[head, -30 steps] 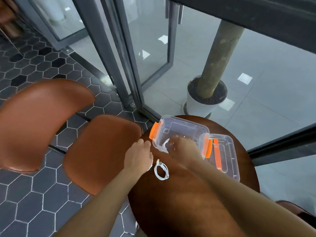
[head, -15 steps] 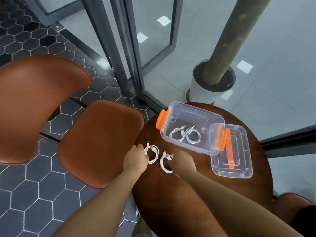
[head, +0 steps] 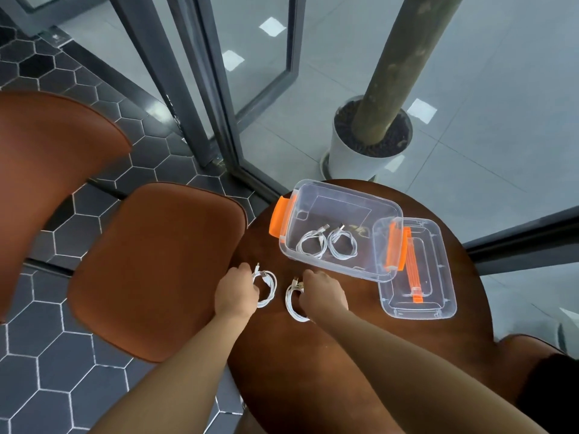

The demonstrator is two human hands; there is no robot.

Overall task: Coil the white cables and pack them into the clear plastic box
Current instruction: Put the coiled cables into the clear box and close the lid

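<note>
Both hands are down on the round wooden table, each on a coiled cable. The left hand has its fingers curled over the left side of the nearer-left white coil, closed on the loop, with the coil's two plugs poking out just past the fingertips. Just beside it, the right hand curls its fingers onto the top of the second loose coil, pinching it where the connectors meet, while the rest of that loop lies flat on the wood beneath the wrist. The two loose coils sit near each other, not touching. Beyond them stands the clear plastic box, open, with an orange latch on its left end and another on its right. Inside, against the near wall, two packed coils lie side by side: one to the left, one to the right. The clear lid lies to the right, upside up with its orange handle showing, and the box's right end overlaps it. A brown leather chair stands left of the table, and a white plant pot sits on the floor behind the glass.
</note>
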